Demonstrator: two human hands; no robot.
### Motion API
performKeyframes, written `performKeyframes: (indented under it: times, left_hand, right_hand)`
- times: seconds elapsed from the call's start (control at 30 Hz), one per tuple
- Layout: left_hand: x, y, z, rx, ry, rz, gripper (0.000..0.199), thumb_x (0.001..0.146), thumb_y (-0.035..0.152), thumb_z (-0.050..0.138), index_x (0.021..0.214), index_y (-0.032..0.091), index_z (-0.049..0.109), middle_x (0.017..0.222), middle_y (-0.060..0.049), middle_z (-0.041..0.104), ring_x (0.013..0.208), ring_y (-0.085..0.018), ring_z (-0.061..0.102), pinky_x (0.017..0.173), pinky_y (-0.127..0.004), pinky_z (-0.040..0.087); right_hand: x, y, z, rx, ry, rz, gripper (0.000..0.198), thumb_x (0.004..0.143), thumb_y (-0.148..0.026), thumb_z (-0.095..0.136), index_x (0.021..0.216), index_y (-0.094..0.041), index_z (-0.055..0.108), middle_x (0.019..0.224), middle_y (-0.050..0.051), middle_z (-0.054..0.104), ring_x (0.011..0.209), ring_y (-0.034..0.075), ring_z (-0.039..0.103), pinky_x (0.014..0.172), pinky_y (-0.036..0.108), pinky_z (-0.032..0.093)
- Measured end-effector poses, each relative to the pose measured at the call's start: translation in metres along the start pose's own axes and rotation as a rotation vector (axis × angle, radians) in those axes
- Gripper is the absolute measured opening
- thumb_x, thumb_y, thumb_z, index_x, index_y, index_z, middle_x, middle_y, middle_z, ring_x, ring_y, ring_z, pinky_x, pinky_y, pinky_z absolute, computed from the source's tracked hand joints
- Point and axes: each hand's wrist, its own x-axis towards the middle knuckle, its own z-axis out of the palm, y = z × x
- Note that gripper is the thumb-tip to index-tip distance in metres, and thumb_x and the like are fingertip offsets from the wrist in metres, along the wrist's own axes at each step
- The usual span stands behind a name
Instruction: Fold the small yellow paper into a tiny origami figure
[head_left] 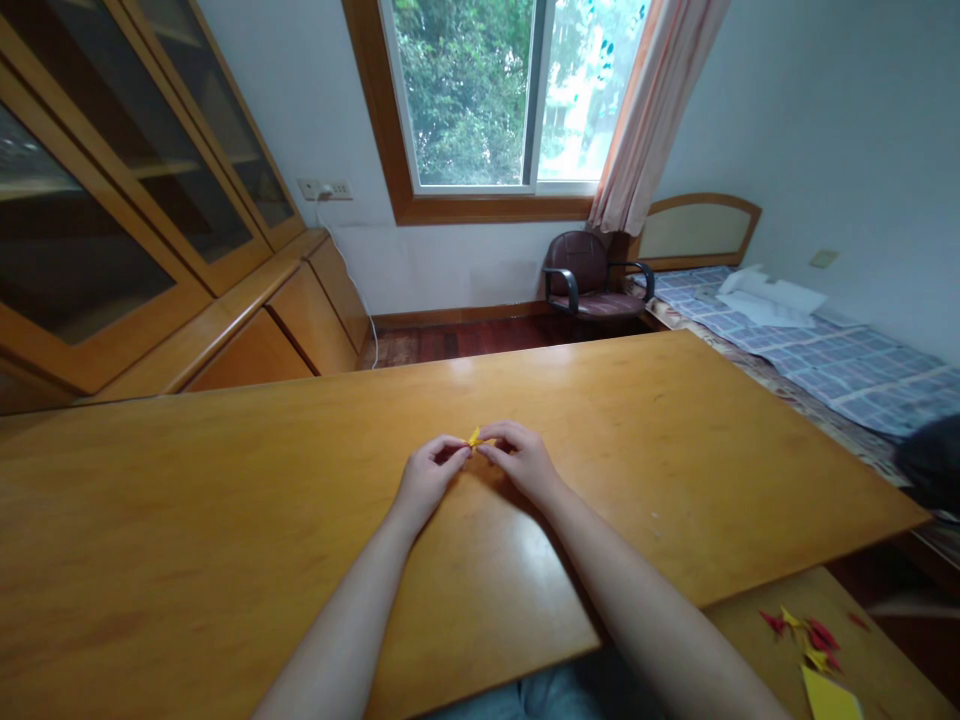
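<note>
A small folded yellow paper piece (475, 437) is pinched between both hands just above the wooden table (225, 530). My left hand (431, 475) is closed on its left side, thumb and fingertips together. From the right, my right hand (523, 460) pinches it between thumb and curled fingers. Fingertips cover much of the paper, so its full shape is hidden. Both wrists are low over the tabletop.
At lower right, several small folded red and yellow paper pieces (817, 635) lie on a lower surface beside a yellow paper sheet (830, 695). A brown armchair (581, 265), a bed (847, 360) and a glass-fronted cabinet (172, 330) stand around the table.
</note>
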Motion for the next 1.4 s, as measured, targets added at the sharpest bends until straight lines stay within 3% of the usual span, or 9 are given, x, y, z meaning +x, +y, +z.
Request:
performKeyframes:
  times: [0.4,0.63,0.83,1.4]
  left_hand:
    - [-0.001,-0.002,0.000,0.018,-0.030,-0.016,0.021,0.075,0.038,0.072,0.083,0.018,0.072,0.081,-0.004,0.073,0.076,-0.018,0.065,0.073,-0.028,0.049]
    - [0.000,0.000,0.002,0.047,-0.013,-0.013,0.027,0.074,0.040,0.073,0.089,0.017,0.071,0.083,-0.004,0.072,0.072,-0.017,0.063,0.069,-0.027,0.049]
    - [0.000,0.001,-0.001,0.075,-0.029,0.004,0.022,0.075,0.039,0.072,0.082,0.018,0.073,0.084,-0.005,0.074,0.079,-0.020,0.066,0.076,-0.029,0.049]
    - [0.000,0.003,-0.001,-0.012,-0.053,-0.107,0.026,0.070,0.041,0.075,0.076,0.016,0.072,0.075,-0.005,0.073,0.071,-0.018,0.064,0.071,-0.027,0.048]
  right_hand:
    - [0.000,-0.003,0.001,-0.030,0.022,0.184,0.014,0.080,-0.029,0.070,0.087,-0.017,0.070,0.069,0.000,0.066,0.054,0.011,0.051,0.053,0.023,0.042]
    - [0.001,0.008,0.004,0.060,0.027,0.248,0.031,0.074,-0.033,0.074,0.099,-0.019,0.065,0.085,0.002,0.070,0.058,0.010,0.052,0.058,0.024,0.045]
    - [0.000,0.009,0.004,0.061,0.024,0.246,0.031,0.074,-0.033,0.075,0.100,-0.019,0.065,0.085,0.002,0.070,0.060,0.010,0.054,0.060,0.024,0.044]
    - [0.000,0.014,0.004,0.178,0.012,0.266,0.031,0.073,-0.031,0.076,0.099,-0.020,0.063,0.083,0.000,0.069,0.069,0.013,0.059,0.063,0.025,0.044]
